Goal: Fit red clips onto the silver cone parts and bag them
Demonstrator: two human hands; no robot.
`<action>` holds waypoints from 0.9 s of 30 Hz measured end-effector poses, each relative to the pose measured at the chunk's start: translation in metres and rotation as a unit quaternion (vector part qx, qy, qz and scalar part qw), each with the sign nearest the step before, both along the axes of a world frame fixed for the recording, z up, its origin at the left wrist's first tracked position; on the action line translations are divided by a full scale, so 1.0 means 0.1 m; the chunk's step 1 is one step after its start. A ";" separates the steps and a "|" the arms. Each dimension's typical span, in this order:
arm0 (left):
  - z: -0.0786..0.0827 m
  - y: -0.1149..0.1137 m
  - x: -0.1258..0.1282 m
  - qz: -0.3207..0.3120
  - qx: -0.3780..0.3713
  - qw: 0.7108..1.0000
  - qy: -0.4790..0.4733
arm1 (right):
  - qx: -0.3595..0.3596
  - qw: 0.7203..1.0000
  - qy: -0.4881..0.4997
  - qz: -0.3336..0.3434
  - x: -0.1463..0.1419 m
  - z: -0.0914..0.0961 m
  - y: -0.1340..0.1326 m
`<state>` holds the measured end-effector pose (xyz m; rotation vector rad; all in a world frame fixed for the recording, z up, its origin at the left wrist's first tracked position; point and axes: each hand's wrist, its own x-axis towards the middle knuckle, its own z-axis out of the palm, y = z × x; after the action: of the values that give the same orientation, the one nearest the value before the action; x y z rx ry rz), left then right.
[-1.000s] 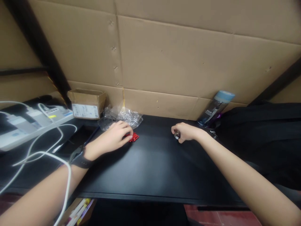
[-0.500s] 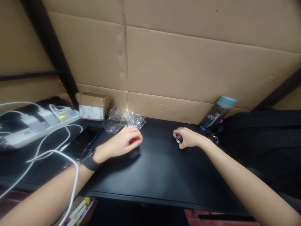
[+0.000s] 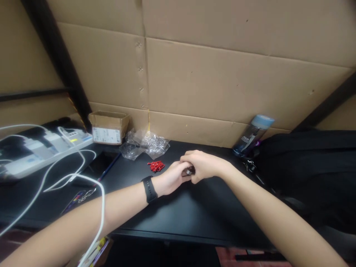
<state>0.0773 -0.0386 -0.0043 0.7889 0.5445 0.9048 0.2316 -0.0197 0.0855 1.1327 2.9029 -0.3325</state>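
My right hand (image 3: 204, 165) is closed round a small dark round thing with a silvery rim (image 3: 190, 170), mostly hidden by the fingers. My left hand (image 3: 172, 178), with a black band (image 3: 149, 190) on its wrist, meets it from the left. Its fingers are closed on the same round thing, and the two hands touch just above the black table (image 3: 178, 218). Behind the left wrist lies a small heap of red pieces (image 3: 156, 166), too small to make out their kind.
Crumpled clear plastic (image 3: 150, 144) and an open cardboard box (image 3: 108, 128) stand at the back left. A power strip (image 3: 41, 152) with white cables and a dark phone-like slab (image 3: 101, 165) lie left. A blue-capped bottle (image 3: 251, 135) and black bag (image 3: 311, 170) are right.
The left hand has let go of the red pieces, which now lie on the table, and has moved right. My right hand has come left with the round thing, so both hands meet.
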 end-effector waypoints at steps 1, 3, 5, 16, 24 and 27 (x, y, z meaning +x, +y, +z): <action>-0.02 0.04 0.04 0.018 -0.001 1.000 -0.007 | -0.001 1.000 0.004 -0.002 -0.03 -0.02 0.00; -0.06 0.09 0.08 0.051 -0.016 0.999 -0.009 | -0.008 1.000 0.022 -0.007 -0.06 -0.07 0.00; -0.07 0.09 0.06 0.076 -0.043 0.996 -0.009 | -0.011 0.998 0.057 -0.007 -0.02 -0.11 0.01; 0.06 0.04 -0.17 0.058 -0.126 0.990 0.012 | -0.264 0.782 0.509 -0.244 0.27 -0.77 0.09; 0.01 0.08 -0.17 0.100 0.048 0.991 0.078 | -0.466 0.574 0.612 -0.281 0.00 -0.87 -0.26; -0.02 0.06 -0.17 0.127 0.213 0.955 0.160 | -0.476 0.541 0.634 -0.281 -0.11 -0.89 -0.33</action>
<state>0.0599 -0.0325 -0.0063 1.2922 0.7591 1.1614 0.2201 -0.0523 -0.0032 1.7504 1.5909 -3.2981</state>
